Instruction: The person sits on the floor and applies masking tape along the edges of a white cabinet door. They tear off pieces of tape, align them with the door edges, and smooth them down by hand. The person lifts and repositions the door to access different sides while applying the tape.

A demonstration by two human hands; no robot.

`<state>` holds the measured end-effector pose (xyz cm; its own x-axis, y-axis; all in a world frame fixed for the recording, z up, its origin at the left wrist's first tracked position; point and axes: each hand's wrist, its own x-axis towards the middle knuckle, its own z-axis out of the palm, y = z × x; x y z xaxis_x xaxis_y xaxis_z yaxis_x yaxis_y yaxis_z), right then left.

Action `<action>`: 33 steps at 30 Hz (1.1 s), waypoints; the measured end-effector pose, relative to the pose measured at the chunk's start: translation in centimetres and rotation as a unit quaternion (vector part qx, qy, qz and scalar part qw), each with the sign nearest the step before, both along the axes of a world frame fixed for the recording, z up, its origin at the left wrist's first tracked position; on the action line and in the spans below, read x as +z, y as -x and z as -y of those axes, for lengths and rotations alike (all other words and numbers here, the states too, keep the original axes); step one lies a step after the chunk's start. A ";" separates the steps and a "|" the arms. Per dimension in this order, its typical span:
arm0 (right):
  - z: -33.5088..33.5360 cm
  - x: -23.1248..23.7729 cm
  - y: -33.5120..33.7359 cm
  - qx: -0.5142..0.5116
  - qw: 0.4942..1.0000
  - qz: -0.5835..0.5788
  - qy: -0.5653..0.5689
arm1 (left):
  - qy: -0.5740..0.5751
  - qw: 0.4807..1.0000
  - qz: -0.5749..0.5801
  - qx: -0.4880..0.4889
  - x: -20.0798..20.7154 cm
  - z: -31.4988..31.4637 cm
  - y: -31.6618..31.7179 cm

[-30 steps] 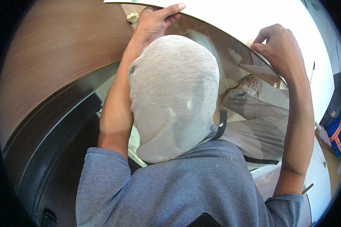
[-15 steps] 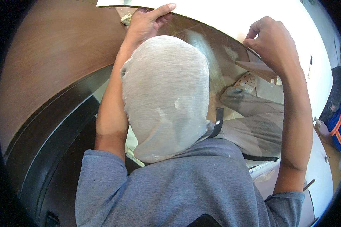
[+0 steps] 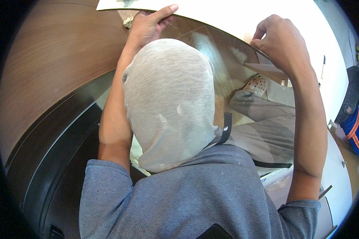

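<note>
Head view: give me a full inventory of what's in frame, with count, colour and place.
White panel: at least 1, white, top and right
Brown panel: 1, brown, left
Dark trim: 1, black, along the brown panel's lower edge
Lump: 1, cream, beside the left wrist
Wood piece: 1, brown, left of the right forearm
Blue item: 1, blue with orange bands, right rim
Clog: 1, beige, below the wood piece
Trousers: 1 pair, grey, right of centre
Cap: 1, grey, centre
Shirt: 1, blue-grey, bottom
Left hand: 1, bare, gripping the white panel's edge
Right hand: 1, bare, at the same edge, grip unclear
</note>
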<state>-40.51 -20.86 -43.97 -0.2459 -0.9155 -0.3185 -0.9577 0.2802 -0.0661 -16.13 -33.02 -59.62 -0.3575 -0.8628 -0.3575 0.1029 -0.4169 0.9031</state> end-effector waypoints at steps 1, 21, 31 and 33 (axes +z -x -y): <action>0.0 0.0 0.0 0.000 1.000 0.000 -0.004 | 0.003 1.000 -0.004 0.003 0.1 -0.1 0.1; 0.1 -0.6 -0.4 -0.012 0.999 -0.027 -0.013 | 0.000 1.000 -0.026 -0.007 -0.5 0.2 -0.3; 0.2 -0.5 -0.3 -0.017 0.999 -0.022 -0.020 | 0.004 1.000 -0.024 -0.002 0.0 -0.1 -0.1; 0.1 -0.9 -0.1 -0.009 1.000 -0.025 -0.010 | 0.003 1.000 -0.023 -0.001 0.0 0.0 0.0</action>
